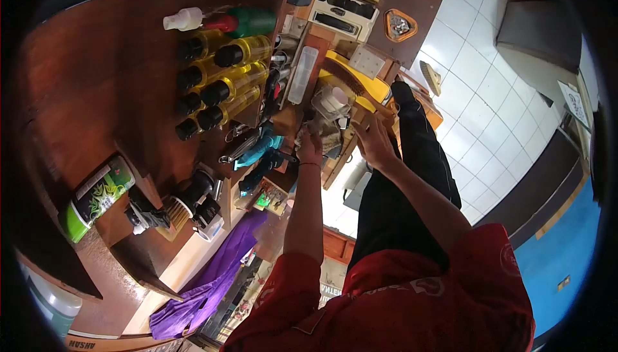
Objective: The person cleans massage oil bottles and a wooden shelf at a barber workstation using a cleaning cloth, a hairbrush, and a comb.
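My left hand (310, 148) reaches into an open drawer of small items, its fingers curled at a dark object I cannot make out. My right hand (374, 144) is at the drawer's near right side, fingers stretched out and apart, with nothing visible in them. Between and beyond the hands lies a clear plastic container (330, 102). A brown-bristled brush (342, 75) rests against a yellow tray (373, 86). Left of these is a long translucent plastic box (303, 75). Shadow and clutter hide much of what surrounds my left fingertips.
Several yellow bottles with black caps (248, 51) and a green spray bottle (252, 22) stand on the brown counter (116, 62) at left. A hair clipper case (344, 16) and an ashtray (400, 25) are farther ahead. Purple cloth (206, 281) hangs at lower left.
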The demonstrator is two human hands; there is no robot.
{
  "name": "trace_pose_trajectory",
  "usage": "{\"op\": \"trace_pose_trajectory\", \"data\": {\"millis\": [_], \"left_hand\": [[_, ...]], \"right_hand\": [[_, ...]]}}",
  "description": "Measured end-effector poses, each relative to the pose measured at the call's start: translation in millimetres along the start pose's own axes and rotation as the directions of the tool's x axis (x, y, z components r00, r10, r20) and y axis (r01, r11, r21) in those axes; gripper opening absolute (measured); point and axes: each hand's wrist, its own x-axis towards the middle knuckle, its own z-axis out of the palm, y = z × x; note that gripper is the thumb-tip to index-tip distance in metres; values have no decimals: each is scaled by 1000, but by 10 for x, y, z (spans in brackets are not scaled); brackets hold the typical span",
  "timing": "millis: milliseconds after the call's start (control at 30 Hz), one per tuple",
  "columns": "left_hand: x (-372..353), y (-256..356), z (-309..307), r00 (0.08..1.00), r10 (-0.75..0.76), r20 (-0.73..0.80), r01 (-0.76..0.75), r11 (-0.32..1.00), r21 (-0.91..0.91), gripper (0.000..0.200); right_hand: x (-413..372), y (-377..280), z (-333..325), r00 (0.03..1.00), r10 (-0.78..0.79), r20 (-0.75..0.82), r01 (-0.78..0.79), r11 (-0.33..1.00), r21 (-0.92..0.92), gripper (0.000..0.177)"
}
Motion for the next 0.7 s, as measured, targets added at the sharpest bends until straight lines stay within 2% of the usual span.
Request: {"op": "trace_pose_trajectory", "data": {"millis": [33,100,167,200,233,267,300,367,400,433,467,500,533,567,600,633,667,700], "left_hand": [[157,-18,-105,1000,2,8,-2,1000,-5,19],[519,-113,-546,980,-150,133,158,986,-48,13],[83,-159,-434,990,-108,96,119,987,-112,13],[-233,-130,-344,996,-72,51,80,982,-173,16],[-504,-113,-382,992,-60,110,83,973,-215,10],[-599,-119,-571,977,104,186,-99,994,-34,11],[-594,-178,-793,925,256,280,-299,946,122,13],[-1768,28,-437,926,297,232,-291,955,-60,8],[-2093,110,-433,882,389,266,-391,919,-46,7],[-2349,194,-471,833,472,290,-485,874,-30,6],[-2594,283,-461,872,419,252,-411,907,-85,7],[-2697,330,-525,610,705,362,-791,512,336,5],[-2809,328,-621,309,753,580,-799,-126,588,5],[-2926,348,-644,276,741,613,-812,-161,560,13],[-3140,392,-525,439,727,528,-887,256,385,16],[-3373,454,-431,577,643,503,-783,610,118,19],[-3488,450,-354,695,549,464,-557,820,-135,22],[-3493,414,-422,700,515,494,-523,841,-136,25]], "right_hand": [[-21,-44,-34,1000,12,-1,-12,997,76,41],[-110,-150,-120,999,18,34,-22,991,134,47],[-124,-343,-284,999,23,-40,-8,937,350,40],[-139,-397,-304,996,2,-84,31,919,392,34],[-193,-463,-342,996,76,36,-84,877,473,32],[-252,-521,-402,977,134,164,-202,825,527,31],[-272,-530,-415,976,95,195,-183,843,506,26],[-321,-545,-435,951,37,305,-199,832,518,26],[-326,-372,-228,933,-18,358,-206,790,577,34],[-246,-507,-382,823,87,561,-460,681,570,39],[-198,-702,-615,646,163,745,-691,538,482,45],[-150,-1033,-934,551,191,813,-792,427,436,55],[-150,-1180,-984,488,175,855,-860,265,436,58],[-101,-1285,-1030,433,150,889,-901,105,421,62],[-97,-1311,-999,422,-35,906,-907,7,422,67],[-56,-1630,-1205,397,-155,905,-918,-43,395,61],[-37,-1785,-1271,389,-272,880,-918,-37,394,58],[-46,-1920,-1302,367,-384,848,-923,-35,383,55]]}}
